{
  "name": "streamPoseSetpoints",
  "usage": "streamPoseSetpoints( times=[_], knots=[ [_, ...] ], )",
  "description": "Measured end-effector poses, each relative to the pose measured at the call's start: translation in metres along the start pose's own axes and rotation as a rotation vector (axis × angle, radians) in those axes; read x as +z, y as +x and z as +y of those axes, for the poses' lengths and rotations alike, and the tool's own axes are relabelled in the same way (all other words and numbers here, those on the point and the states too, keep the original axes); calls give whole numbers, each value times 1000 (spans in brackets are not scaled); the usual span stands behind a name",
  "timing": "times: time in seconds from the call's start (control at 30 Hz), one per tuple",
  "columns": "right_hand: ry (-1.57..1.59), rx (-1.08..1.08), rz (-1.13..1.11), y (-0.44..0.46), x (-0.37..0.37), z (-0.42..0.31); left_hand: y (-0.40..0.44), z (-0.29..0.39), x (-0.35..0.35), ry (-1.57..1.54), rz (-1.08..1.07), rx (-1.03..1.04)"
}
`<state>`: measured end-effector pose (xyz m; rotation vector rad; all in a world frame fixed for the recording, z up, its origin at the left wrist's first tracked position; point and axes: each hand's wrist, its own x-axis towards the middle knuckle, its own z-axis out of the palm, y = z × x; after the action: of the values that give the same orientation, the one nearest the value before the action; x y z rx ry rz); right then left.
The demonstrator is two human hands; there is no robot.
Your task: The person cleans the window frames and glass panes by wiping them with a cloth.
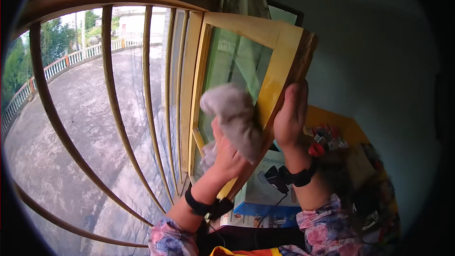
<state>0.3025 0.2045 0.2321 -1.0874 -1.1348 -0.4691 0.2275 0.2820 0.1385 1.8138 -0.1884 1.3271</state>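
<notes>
My left hand [225, 156] is closed on a crumpled grey cloth [232, 114], which lies against the glass pane [241, 61] and the yellow inner frame of an opened wooden window sash [279, 66]. Part of the cloth hangs below the hand, and it hides some of my fingers. Around the outer edge of the same sash, my right hand [290, 114] grips from the right side. Some of its fingers are hidden behind the frame. Each wrist wears a black strap with a small device.
Vertical wooden bars [111, 76] fill the window opening on the left, with a paved yard [80, 128] beyond. Below the sash stands a white and blue box [265, 199]. Behind my right hand, a yellow table edge [350, 128] carries assorted small items [327, 137].
</notes>
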Motion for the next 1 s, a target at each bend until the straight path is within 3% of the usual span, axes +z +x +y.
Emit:
streamPoseSetpoints(
  times=[0.07,0.13,0.2,0.33,0.37,0.4,0.5,0.57,0.6,0.63,0.7,0.77,0.8,0.93,0.97,1.0],
  knots=[
    [-155,-76,26,-1,4,-2,67,5,2,153,98,262],
    [-306,-154,57,-1,2,-1,119,20,3,112,157,304],
    [-176,-23,54,0,-2,3,156,25,3,119,249,376],
    [-198,-100,20,-5,-2,4,180,-3,-2,152,349,447],
    [-410,-80,10,-7,-11,4,187,-15,-7,129,379,287],
    [-412,-74,5,-9,-7,3,195,-30,-13,108,409,124],
    [-279,-44,-35,-7,-4,-8,233,-93,-28,183,453,211],
    [-172,-22,-81,-7,-6,-4,251,-123,-38,347,436,33],
    [-61,-2,-115,-6,-6,-6,257,-136,-45,369,454,43],
    [-271,-22,-37,-8,-1,-18,262,-148,-52,418,410,-38],
    [-396,-58,-14,-11,-1,-20,267,-166,-58,462,363,-112],
    [-482,-125,-27,-13,-6,-17,281,-181,-55,497,480,-356],
    [-545,-166,-40,-15,-11,-13,291,-183,-56,391,566,-294],
    [-872,-363,-60,-18,-25,1,323,-168,-52,420,688,-455],
    [-867,-374,-152,-16,-27,-2,335,-184,-60,375,662,-428],
    [-866,-364,-151,-16,-27,0,365,-236,-85,728,357,-265]
  ],
)
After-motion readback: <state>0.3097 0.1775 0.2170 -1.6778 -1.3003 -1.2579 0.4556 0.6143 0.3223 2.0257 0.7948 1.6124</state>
